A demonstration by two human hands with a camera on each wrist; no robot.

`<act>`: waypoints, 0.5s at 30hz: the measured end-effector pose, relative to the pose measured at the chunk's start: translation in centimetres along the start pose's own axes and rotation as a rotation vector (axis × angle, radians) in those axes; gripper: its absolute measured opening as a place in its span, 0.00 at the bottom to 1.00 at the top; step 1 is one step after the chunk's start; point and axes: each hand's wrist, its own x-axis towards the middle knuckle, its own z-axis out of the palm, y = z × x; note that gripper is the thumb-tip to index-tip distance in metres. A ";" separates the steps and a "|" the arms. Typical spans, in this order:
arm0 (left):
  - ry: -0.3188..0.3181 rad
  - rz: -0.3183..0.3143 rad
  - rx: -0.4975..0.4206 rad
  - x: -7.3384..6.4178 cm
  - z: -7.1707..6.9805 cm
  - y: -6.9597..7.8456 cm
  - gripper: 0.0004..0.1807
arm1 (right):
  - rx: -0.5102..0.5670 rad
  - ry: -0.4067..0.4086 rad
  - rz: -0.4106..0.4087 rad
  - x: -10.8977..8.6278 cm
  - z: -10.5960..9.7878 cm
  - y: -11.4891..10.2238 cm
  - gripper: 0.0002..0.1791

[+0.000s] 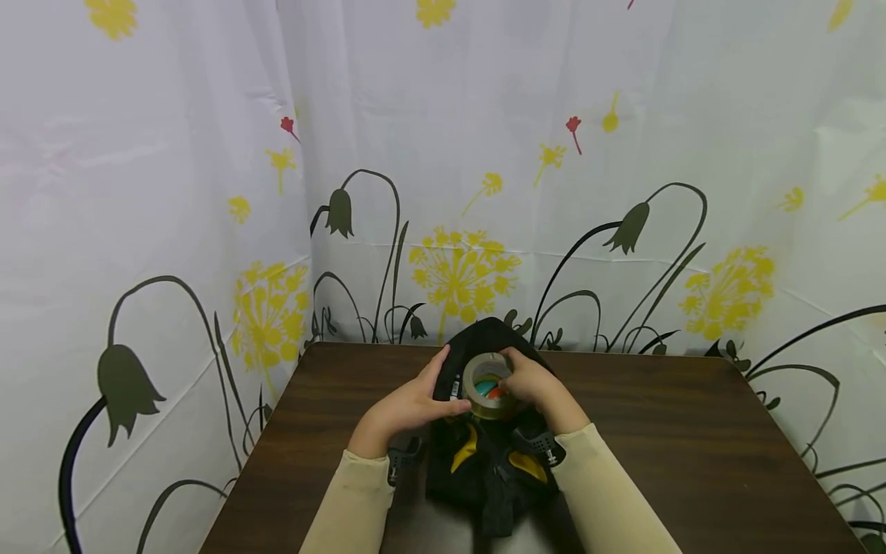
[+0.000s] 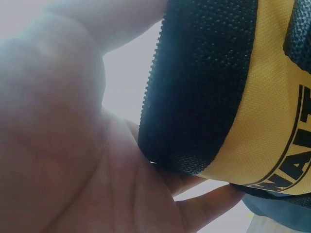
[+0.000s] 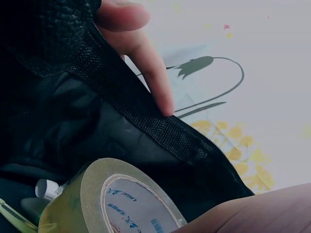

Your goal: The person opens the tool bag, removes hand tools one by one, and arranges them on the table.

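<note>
A black tool bag with yellow panels stands on the table, its zippered mouth spread wide. My left hand grips the bag's left side; in the left wrist view its fingers run beneath the black and yellow fabric. At the right rim, my right hand holds the bag, fingers over the outside of the zippered edge and thumb toward the mouth. A roll of clear packing tape sits in the opening, between the hands. Teal and orange things show through its ring.
Beside the tape inside the bag are a small white-ended cylinder and a yellow-green strip. A dark strap hangs down the bag's near side. The brown wooden table ends at a flower-print curtain.
</note>
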 end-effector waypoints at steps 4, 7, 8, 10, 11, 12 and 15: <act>-0.013 0.005 -0.002 -0.1 -0.2 0.1 0.67 | 0.031 -0.002 0.018 0.1 0.1 0.0 0.37; -0.020 0.018 0.004 0.0 -0.3 0.1 0.68 | 0.039 0.000 0.008 0.1 0.1 0.1 0.36; -0.023 0.019 0.008 -0.1 -0.3 0.1 0.68 | 0.048 -0.003 0.007 0.1 0.1 0.2 0.35; -0.027 0.020 0.013 -0.1 -0.3 0.0 0.68 | 0.070 -0.011 0.000 0.0 0.1 0.2 0.33; -0.027 0.020 0.015 -0.1 -0.3 0.0 0.68 | 0.086 -0.019 -0.007 -0.1 0.1 0.2 0.32; -0.026 0.019 0.014 -0.2 -0.3 0.0 0.69 | 0.097 -0.025 -0.015 -0.1 0.0 0.2 0.31; -0.020 0.010 0.013 -0.3 -0.4 0.0 0.69 | 0.143 -0.040 -0.037 -0.2 -0.2 0.2 0.28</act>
